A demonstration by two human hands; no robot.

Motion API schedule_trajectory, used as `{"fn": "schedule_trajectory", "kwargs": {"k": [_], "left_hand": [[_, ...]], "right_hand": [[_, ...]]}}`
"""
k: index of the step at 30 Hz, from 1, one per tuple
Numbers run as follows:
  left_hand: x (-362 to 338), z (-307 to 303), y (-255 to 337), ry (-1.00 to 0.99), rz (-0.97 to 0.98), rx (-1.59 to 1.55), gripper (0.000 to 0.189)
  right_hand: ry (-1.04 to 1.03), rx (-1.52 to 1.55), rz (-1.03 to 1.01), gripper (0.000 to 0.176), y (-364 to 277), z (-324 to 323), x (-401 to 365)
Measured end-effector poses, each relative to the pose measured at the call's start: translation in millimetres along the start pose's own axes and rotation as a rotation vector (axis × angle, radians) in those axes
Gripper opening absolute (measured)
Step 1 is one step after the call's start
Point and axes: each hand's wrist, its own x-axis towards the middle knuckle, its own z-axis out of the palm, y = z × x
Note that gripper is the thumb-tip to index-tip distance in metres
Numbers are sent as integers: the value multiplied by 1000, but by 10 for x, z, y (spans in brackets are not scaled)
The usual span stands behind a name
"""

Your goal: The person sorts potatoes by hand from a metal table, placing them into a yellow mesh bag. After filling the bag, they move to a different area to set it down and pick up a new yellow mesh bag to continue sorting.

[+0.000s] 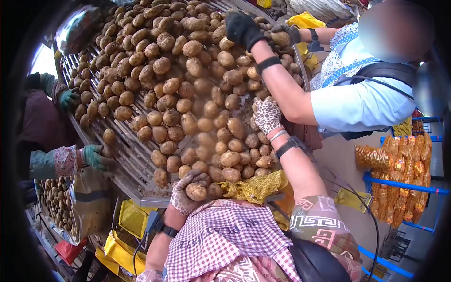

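My left grip [183, 192] is curled around a potato [196, 191] at the near edge of the slatted tabletop [133, 165]; my right grip [267, 114] lies among the heaped potatoes [193, 67], but whether it holds one I cannot tell.

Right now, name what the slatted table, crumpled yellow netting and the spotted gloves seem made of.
Table: probably metal, dull grey, straight thin bars. Netting: likely plastic, slight sheen, openwork weave. Gloves: likely fabric, matte, printed, fitting snugly.
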Motion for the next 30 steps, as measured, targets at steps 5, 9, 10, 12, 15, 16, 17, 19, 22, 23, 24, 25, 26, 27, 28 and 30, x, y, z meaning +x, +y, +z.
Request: {"fn": "schedule_trajectory", "kwargs": {"k": [5,9,10,12,15,16,17,19,22,23,24,25,26,27,28,30], "left_hand": [[17,106,-34,-63,-32,20,51],[62,53,21,-211,-69,86,64],[28,112,29,-202,-54,80,64],[-26,235,32,-174,-20,213,66],[23,185,98,-240,40,195,72],[18,170,107,-266,61,203,74],[21,176,137,-268,82,225,75],[59,168,190,-274,95,201,75],[135,254,259,-312,150,174,70],[109,250,266,-254,134,177,68],[72,227,259,-191,116,181,66],[38,204,218,-160,82,99,59],[-9,178,191,-149,85,95,59],[-63,156,164,-190,78,-7,59],[-108,126,137,-232,74,-110,59],[-151,47,107,-231,96,-152,60]], "right_hand": [[-331,146,17,63,-70,-414,22],[-320,218,43,64,-49,-135,19],[-312,270,58,65,-7,-81,61],[-255,317,57,66,87,158,168],[-72,569,24,60,-114,-205,-41],[-27,643,-39,45,-217,-238,-80],[-98,807,-137,41,-411,-532,-232],[-281,957,-422,42,-773,-752,-510],[-223,823,-680,56,-1153,-661,-504],[-188,870,-545,56,-1198,-661,-332],[-156,915,-407,56,-1285,-764,-85],[11,699,-396,61,-1305,-614,198],[177,482,-380,67,-1322,-454,448],[50,385,-330,66,-1402,-526,575],[-75,283,-283,66,-1483,-601,657],[-73,287,-230,68,-1617,-533,742]]}}
